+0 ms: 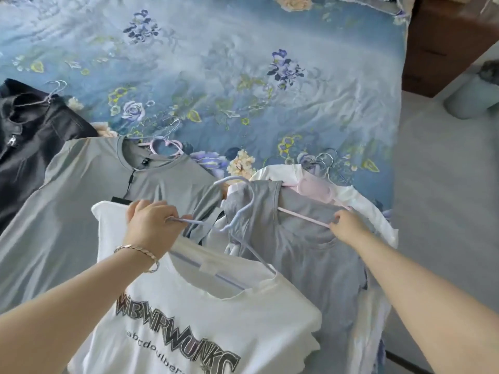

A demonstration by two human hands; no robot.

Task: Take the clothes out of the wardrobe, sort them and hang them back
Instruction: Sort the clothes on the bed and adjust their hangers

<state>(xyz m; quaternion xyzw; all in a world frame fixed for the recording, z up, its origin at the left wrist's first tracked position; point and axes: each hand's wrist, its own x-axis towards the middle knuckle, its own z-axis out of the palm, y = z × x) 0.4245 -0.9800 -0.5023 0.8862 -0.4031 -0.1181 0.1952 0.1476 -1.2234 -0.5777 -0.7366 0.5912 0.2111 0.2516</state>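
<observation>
Left grip [151,225] holds lilac hanger [189,221] in white tee [189,306] (perhaps "WBWRWUNKC"); right grip [348,228] pinches pink hanger [302,217].

The lavender hanger [186,220] in my left hand [151,225] looks like matt, coated plastic, and the thin pink hanger [305,217] my right hand [348,228] pinches is smooth plastic. My bracelet [137,251] is shiny metal. The white T-shirt [243,314] is matt knit cloth with flat printed lettering; the grey top [310,260] is soft, dull jersey. The grey T-shirt [81,211] is smoother, with a faint sheen. The black garment [27,147] is dark woven cloth. The bedspread [216,63] is glossy, satin-like printed cloth. The cabinet [442,49] is brown wood.
</observation>
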